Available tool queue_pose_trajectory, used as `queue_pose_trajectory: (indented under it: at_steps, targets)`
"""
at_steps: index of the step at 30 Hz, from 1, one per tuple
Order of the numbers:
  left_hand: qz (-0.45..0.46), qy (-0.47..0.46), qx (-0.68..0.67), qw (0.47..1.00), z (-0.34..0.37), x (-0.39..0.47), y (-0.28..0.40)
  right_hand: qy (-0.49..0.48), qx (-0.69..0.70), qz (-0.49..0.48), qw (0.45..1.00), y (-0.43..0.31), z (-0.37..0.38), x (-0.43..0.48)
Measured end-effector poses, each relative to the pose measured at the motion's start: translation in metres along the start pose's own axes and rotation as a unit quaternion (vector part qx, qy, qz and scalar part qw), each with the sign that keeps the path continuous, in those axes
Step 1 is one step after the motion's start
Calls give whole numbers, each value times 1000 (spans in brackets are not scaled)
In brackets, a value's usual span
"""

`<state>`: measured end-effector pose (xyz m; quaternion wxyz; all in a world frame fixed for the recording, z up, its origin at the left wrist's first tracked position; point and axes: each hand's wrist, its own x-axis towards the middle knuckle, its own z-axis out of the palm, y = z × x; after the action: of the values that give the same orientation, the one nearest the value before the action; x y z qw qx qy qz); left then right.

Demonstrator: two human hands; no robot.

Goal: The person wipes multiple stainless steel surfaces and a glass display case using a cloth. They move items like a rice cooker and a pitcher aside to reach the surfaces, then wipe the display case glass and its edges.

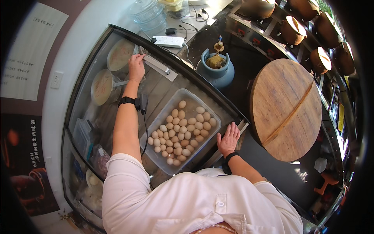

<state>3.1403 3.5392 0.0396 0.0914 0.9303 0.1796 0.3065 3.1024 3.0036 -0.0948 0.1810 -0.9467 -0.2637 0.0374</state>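
Observation:
My left hand (136,67) reaches to the far corner of a glass-sided case, fingers bent. Its fingertips are at a crumpled grey cloth-like thing (142,50) and the near end of a flat metal piece with a raised bar (160,68). Whether they grip either is hidden. Two round, pale lids or discs with red marks (121,55) lie to its left, partly under clear plastic. My right hand (229,139) lies flat on the case's right edge (243,125), fingers extended and holding nothing. Between my arms stands a translucent plastic tub (181,91) with several brown eggs (183,130).
A blue gas cylinder (215,74) stands beyond the case, near a round wooden lid (286,111). A white power strip (168,41) and cables lie behind the case's dark rim. Clay pots (293,30) fill racks at right. A cable hangs from my left wrist device (143,103).

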Motion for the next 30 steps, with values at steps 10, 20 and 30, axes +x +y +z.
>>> queue_pose_trajectory:
  at_steps: [10,20,30]
  targets:
    - [76,-3,113,991,2,-47,75,-10,-10,1,1000,0,2,0]
    - [8,9,178,984,7,-39,65,-5,-9,6,1000,0,1,1]
    - [-56,8,88,994,37,-127,169,19,33,7,999,4,4,0]
